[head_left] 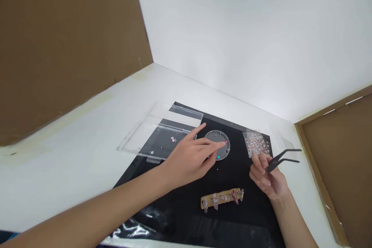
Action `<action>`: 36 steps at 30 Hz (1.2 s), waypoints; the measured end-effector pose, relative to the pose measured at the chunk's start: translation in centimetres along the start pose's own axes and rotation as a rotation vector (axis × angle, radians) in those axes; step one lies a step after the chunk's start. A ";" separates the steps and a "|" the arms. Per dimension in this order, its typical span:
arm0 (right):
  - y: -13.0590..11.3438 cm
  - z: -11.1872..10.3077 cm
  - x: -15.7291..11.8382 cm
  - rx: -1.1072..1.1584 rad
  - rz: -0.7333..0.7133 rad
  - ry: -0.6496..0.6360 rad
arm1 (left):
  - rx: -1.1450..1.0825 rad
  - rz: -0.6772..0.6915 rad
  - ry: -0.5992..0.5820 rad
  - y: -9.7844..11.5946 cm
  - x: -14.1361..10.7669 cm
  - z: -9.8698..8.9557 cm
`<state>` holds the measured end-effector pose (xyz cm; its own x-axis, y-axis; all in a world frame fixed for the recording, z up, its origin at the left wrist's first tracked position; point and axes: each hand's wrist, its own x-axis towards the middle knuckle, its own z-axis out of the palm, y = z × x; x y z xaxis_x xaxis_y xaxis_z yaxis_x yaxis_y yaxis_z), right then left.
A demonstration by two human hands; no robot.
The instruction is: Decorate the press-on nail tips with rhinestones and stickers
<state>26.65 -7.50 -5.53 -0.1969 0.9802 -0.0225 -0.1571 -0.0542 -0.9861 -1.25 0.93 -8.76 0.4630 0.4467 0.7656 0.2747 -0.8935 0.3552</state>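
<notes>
My left hand (193, 155) reaches over a round clear dish (216, 136), its index finger at a small pink piece near the dish's right rim; the hand holds nothing and its fingers are apart. A teal piece (218, 157) lies at the dish's lower edge. My right hand (267, 178) is closed on black bent-tip tweezers (276, 162), whose tips point right and stand apart with nothing between them. Just beyond that hand lies a clear box of small gems (257, 142). Nearer to me, a tan strip (222, 197) bears several decorated nail tips.
An open clear plastic case (139, 133) with a few small pieces lies left of the dish, partly on the black mat (232, 178). Brown panels (72, 46) stand left and right, a white wall (247, 38) behind.
</notes>
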 end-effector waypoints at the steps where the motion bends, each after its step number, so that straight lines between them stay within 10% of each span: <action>1: 0.0 0.1 0.0 -0.021 -0.005 -0.003 | 0.000 -0.002 -0.002 0.0 0.0 0.0; 16: -3.2 0.6 0.2 -0.676 -0.087 -0.167 | 0.039 -0.037 -0.032 -0.1 -0.2 0.0; 36: -2.0 0.2 0.2 -0.878 -0.143 -0.299 | 0.056 -0.015 -0.036 0.1 -0.3 0.3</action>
<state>26.75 -7.27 -3.57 -0.4921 0.8700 0.0310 0.5634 0.3455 -0.7505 -1.16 0.72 -9.11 0.4880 0.4621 0.7405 0.3281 -0.8833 0.3350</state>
